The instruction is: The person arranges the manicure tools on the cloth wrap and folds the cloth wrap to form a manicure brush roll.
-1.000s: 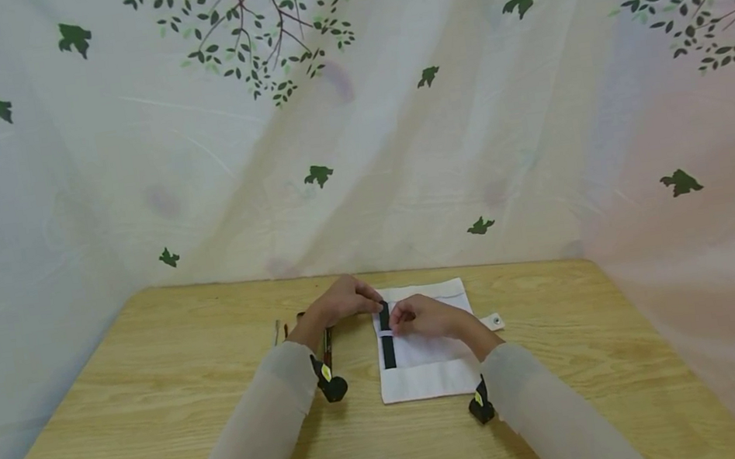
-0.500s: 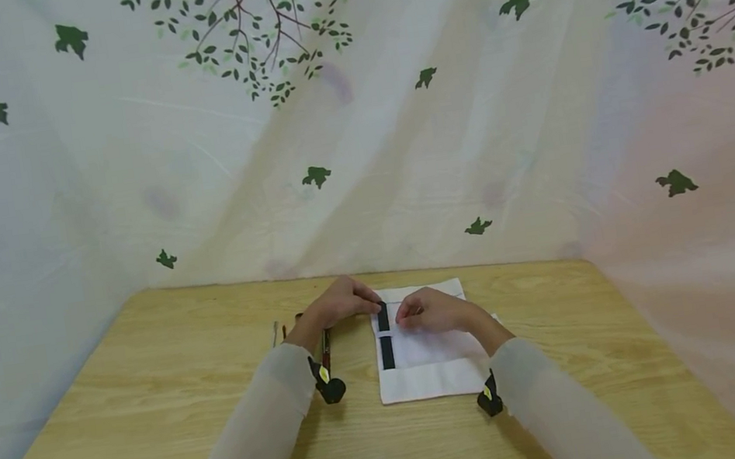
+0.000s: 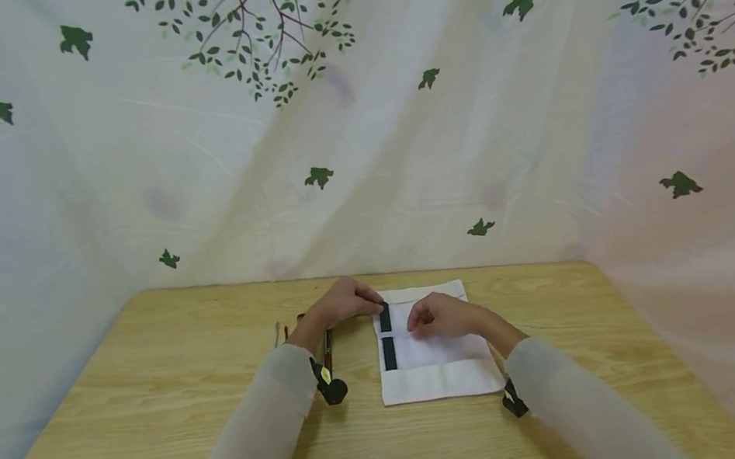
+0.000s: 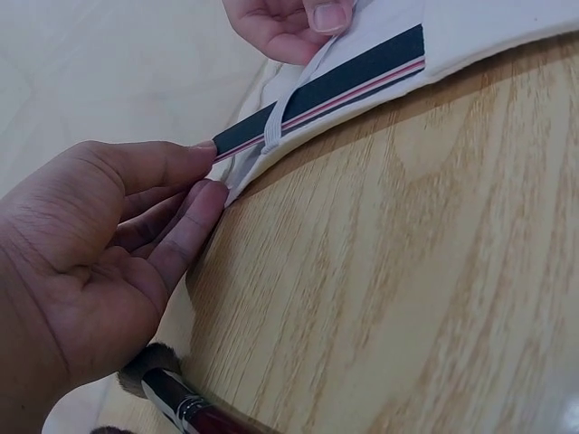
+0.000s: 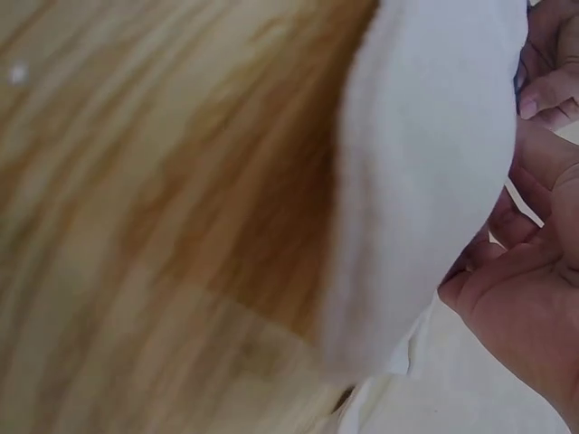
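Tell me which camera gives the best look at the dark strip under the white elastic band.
The left wrist view: the dark strip looks large there, with red and white lines along its edge and the elastic band across it. The head view shows it small on the white cloth; the right wrist view doesn't clearly.

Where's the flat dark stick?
In the head view, the flat dark stick lies on the white cloth, near its left edge, under a white band, far end pinched by the left hand.
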`<state>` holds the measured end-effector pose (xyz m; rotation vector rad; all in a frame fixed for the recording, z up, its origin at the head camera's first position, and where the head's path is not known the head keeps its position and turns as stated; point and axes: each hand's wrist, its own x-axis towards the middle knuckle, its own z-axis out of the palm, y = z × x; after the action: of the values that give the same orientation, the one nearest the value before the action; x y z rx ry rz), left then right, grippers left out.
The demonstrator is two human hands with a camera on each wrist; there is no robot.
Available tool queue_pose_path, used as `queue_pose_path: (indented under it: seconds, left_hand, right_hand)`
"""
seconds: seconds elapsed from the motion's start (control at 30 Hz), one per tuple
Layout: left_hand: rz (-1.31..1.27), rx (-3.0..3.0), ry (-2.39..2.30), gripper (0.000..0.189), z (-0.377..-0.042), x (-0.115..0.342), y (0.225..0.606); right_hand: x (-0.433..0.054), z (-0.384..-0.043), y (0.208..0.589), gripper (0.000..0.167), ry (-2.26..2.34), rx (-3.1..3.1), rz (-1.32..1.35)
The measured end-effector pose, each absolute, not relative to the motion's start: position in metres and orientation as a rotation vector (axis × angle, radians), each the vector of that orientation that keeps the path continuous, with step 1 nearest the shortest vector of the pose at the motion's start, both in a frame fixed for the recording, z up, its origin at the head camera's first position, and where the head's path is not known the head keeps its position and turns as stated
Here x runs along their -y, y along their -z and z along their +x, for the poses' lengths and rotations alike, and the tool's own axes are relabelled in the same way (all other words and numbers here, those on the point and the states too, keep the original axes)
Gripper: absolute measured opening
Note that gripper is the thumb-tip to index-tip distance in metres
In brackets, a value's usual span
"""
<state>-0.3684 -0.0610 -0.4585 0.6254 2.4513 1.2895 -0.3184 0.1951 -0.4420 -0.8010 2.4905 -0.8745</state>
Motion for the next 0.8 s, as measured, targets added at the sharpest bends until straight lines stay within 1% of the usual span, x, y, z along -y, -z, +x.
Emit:
queue_pose_path:
  seconds: [0.57, 0.8]
  left_hand:
    - [0.652, -2.427, -1.339, 0.019, -0.368, 0.061, 0.461]
    - [0.626, -2.442, -1.341, 0.027, -0.368, 0.063, 0.460]
  right_hand:
    - [-0.200, -0.315, 0.453, 0.009, 0.956, -2.509, -0.861]
    - [-0.198, -0.312, 0.453, 0.009, 0.964, -2.512, -0.843]
